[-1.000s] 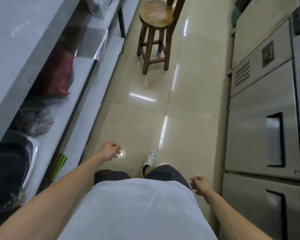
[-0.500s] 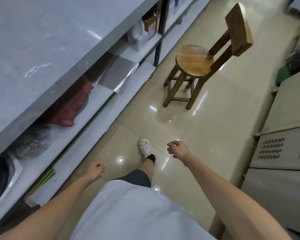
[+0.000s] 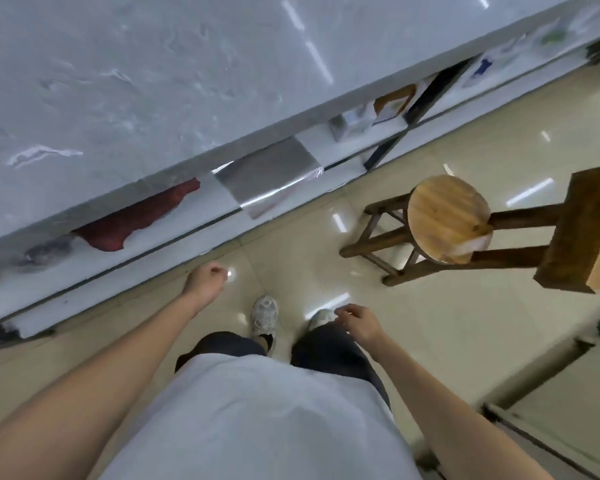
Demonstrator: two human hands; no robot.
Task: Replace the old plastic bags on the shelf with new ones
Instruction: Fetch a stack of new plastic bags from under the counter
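Left hand: the left hand [image 3: 205, 280] hangs over the tiled floor [image 3: 447, 341] just beside the shelf's lower edge, fingers curled into a loose fist, nothing in it.
Right hand: the right hand [image 3: 359, 323] hangs above the right shoe, fingers loosely bent and slightly apart, empty.
Shelf: a white shelf [image 3: 194, 216] runs under a grey marbled countertop [image 3: 136, 81], crossing the view diagonally.
Clear plastic bags: a flat stack of clear plastic bags [image 3: 269, 176] lies on the shelf, glossy, grey-looking through the film, its near corner overhanging the shelf's front edge.
Red bag: a dark red bag [image 3: 132, 220] lies flat left of the clear stack, partly under the countertop.
Grey bag: a crumpled greyish bag [image 3: 45, 252] sits further left, blurred.
Other goods: boxes and packets [image 3: 371, 116] stand further along the shelf, too blurred to name.
Stool: a wooden stool with a backrest [image 3: 447, 220] stands on the floor, well apart from both hands.
Person: white shirt, dark shorts, pale sneakers [image 3: 265, 315].
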